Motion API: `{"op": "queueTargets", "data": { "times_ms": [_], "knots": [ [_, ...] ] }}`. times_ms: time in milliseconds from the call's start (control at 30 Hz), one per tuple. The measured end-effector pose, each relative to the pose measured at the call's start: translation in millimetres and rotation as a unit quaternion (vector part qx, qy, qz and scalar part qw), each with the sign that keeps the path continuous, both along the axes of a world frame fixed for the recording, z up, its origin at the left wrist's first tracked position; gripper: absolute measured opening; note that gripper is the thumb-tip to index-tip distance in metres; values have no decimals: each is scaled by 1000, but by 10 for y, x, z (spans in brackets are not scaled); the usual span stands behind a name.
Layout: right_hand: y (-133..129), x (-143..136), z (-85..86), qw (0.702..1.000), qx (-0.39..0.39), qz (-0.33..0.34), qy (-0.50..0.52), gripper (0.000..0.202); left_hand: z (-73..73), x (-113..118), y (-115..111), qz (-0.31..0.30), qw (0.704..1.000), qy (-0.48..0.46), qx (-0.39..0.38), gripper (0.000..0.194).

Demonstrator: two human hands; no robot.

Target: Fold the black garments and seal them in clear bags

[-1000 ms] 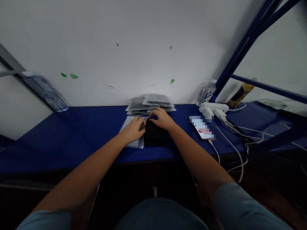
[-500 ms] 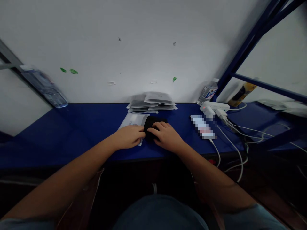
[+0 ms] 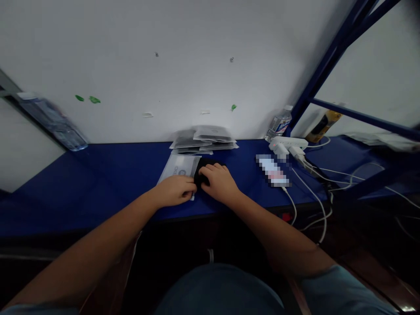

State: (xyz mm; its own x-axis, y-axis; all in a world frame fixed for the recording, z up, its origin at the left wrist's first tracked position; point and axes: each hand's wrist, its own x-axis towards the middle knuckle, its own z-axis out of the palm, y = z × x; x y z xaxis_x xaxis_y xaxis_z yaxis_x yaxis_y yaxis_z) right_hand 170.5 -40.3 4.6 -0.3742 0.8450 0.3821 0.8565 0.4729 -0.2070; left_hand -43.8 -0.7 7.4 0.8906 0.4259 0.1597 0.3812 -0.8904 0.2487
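We have a black cloth (image 3: 206, 171) lying on the blue bench (image 3: 108, 175), just right of a clear bag (image 3: 179, 168) that lies flat with its printed face up. The cloth touches the bag's right edge; whether any of it is already inside the bag we cannot tell, since our hands cover the near end of both.

Our right hand (image 3: 219, 183) rests on the cloth, fingers curled down over its near part, pressing or pinching it. Our left hand (image 3: 173, 191) sits on the bag's near corner, fingers narrowed to the bag's edge beside the cloth; we cannot tell whether it grips the edge or only pins it.

As we judge it, the cloth is folded small and brought up to the bag, but most of it lies outside, so the packing of this piece looks barely begun. Behind, against the wall (image 3: 197, 65), a pile of filled bags (image 3: 203, 140) suggests pieces already done.

To the right lie a phone (image 3: 273, 169) on its cable, a power strip (image 3: 288, 143) and a water bottle (image 3: 278, 124). Another bottle (image 3: 52, 124) lies far left.
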Motion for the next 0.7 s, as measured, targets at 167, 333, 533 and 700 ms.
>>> {"op": "queueTargets", "data": {
  "times_ms": [167, 333, 533, 700],
  "knots": [
    [-9, -120, -48, 996, -25, -60, 68, 21, -39, 8, -9, 8, 999, -38, 20, 21],
    [-106, -158, -104, 999, 1, -37, -8, 20, -58, -25, 6, 17, 999, -35, 20, 20],
    [-251, -32, -72, 993, 30, 44, -106, 27, -41, -36, -10, 1, 998, -57, 17, 20],
    [-280, -53, -55, 987, 25, 49, -153, 22, -10, 27, -10, -18, 997, -55, 51, 20]
  ]
}}
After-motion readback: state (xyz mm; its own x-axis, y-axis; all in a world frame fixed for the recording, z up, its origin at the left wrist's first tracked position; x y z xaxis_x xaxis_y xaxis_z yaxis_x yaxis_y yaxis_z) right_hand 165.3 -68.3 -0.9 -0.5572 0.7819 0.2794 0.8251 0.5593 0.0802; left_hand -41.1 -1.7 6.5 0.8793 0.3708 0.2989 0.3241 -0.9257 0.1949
